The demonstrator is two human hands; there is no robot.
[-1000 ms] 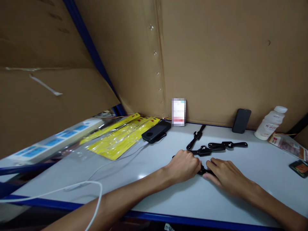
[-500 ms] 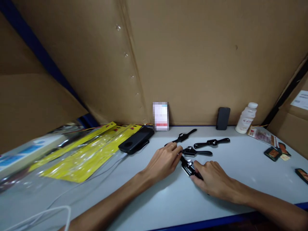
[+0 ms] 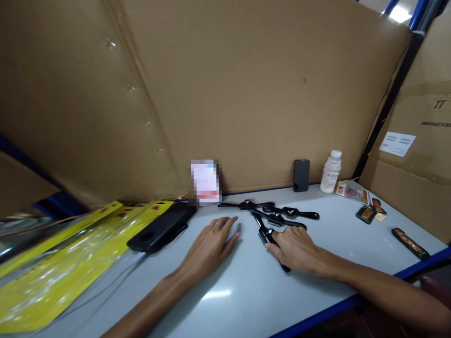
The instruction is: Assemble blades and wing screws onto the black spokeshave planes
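Note:
My right hand [image 3: 294,246] has its thumb and fingers closed on a black spokeshave [image 3: 262,236]. One handle of that tool points away towards the other tools, and its near handle sticks out below my palm. My left hand [image 3: 211,241] is open just above the table, fingers stretched out and thumb apart, with nothing in it. Beyond my hands lie more black spokeshaves: one at the back left [image 3: 246,204], another at the right [image 3: 299,213], and a third [image 3: 276,219] right by the held one. Their handles overlap in places.
Yellow plastic packages [image 3: 70,267] and a black power bank [image 3: 162,227] with a cable lie at the left. Against the cardboard wall stand a blurred-out screen [image 3: 206,180], a dark phone [image 3: 301,175] and a white bottle [image 3: 330,172]. Small food packets [image 3: 366,214] lie at the right.
My left hand has come away from the spokeshaves to the left and opened. My right hand still grips its spokeshave. The camera view has turned to the right.

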